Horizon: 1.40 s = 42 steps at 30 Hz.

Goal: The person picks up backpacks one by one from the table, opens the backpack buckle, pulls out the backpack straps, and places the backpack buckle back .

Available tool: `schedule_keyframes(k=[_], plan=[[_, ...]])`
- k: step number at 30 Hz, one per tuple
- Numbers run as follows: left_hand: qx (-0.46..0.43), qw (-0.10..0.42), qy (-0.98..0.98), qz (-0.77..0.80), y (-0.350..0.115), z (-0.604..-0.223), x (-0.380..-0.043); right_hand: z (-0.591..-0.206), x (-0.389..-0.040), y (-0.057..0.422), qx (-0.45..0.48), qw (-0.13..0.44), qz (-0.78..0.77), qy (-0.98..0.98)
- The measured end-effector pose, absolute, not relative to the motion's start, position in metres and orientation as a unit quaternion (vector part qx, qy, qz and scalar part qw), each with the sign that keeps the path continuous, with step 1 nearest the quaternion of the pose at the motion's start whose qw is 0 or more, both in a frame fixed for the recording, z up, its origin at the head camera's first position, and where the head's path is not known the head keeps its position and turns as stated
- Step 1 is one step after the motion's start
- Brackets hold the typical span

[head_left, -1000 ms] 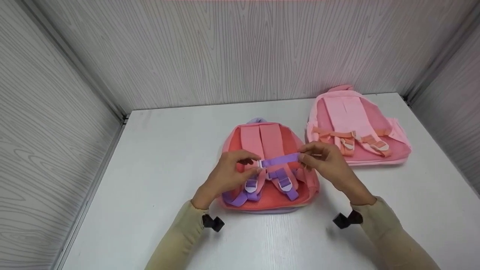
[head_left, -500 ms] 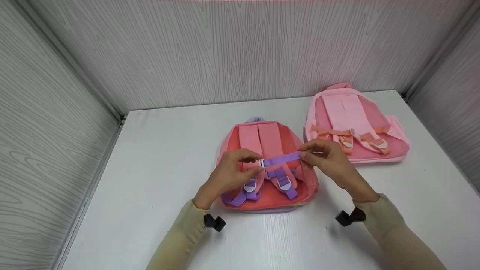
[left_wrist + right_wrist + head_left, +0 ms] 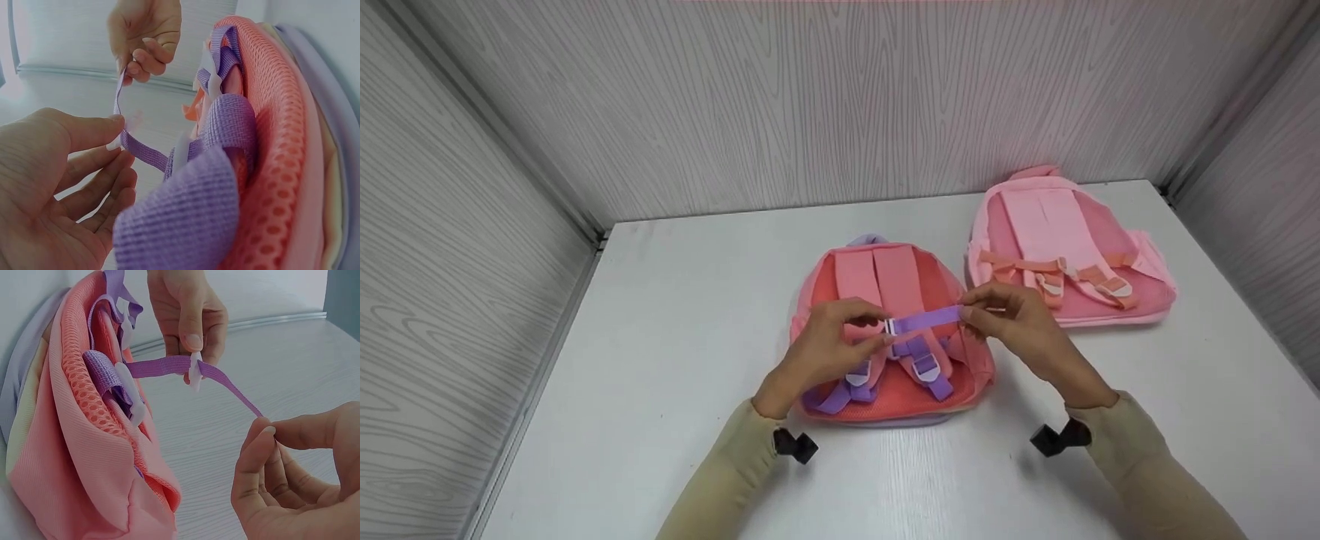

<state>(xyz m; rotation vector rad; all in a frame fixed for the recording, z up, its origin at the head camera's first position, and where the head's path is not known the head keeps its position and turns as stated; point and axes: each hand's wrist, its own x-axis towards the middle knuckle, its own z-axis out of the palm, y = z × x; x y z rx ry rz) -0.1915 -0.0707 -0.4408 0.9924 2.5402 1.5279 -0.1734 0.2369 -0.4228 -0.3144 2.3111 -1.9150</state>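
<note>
A coral-pink backpack (image 3: 896, 405) with purple straps lies back side up on the table. My left hand (image 3: 817, 349) pinches a white plastic strap buckle (image 3: 890, 327) between thumb and fingers. Through that buckle runs a purple strap (image 3: 928, 320), raised above the backpack in both wrist views. Its free end is pinched by the thumb and index finger of my right hand (image 3: 1020, 330). In the right wrist view the strap (image 3: 230, 387) slopes from the buckle (image 3: 195, 371) to my right fingertips. Two white adjusters, one of them an adjuster (image 3: 926, 367) on the right shoulder strap, sit lower down.
A lighter pink backpack (image 3: 1072, 247) with orange straps lies behind, to the right, against the back wall (image 3: 810, 112). The white table (image 3: 675, 360) is bounded by grey wood-grain panels at the left, back and right. A dark wrist camera (image 3: 1061, 436) is on each sleeve.
My left hand and the white buckle have shifted slightly right, closer to the right hand. The right hand keeps its pinch on the strap end, almost in the same place.
</note>
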Motion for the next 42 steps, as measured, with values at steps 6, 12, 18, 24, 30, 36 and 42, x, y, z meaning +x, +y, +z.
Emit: schedule_keyframes(k=[6, 12, 18, 24, 30, 36, 42], plan=[[0.313, 0.008, 0.813, 0.491, -0.069, -0.438, -0.191, -0.425, -0.174, 0.237, -0.102, 0.064, -0.633, 0.765], [0.312, 0.010, 0.810, 0.497, -0.069, -0.438, -0.191, -0.426, -0.175, 0.235, -0.104, 0.066, -0.632, 0.765], [0.324, 0.003, 0.809, 0.491, -0.066, -0.438, -0.190, -0.426, -0.174, 0.234, -0.103, 0.066, -0.642, 0.757], [0.326, 0.006, 0.810, 0.487, -0.062, -0.436, -0.190, -0.425, -0.173, 0.235, -0.099, 0.072, -0.636, 0.762], [0.320, 0.019, 0.813, 0.487, -0.057, -0.434, -0.191, -0.424, -0.175, 0.236, -0.105, 0.072, -0.637, 0.760], [0.319, 0.016, 0.815, 0.484, -0.053, -0.432, -0.190, -0.424, -0.177, 0.237, -0.113, 0.071, -0.637, 0.760], [0.318, 0.015, 0.813, 0.488, -0.047, -0.430, -0.189, -0.424, -0.177, 0.239, -0.114, 0.071, -0.634, 0.761]])
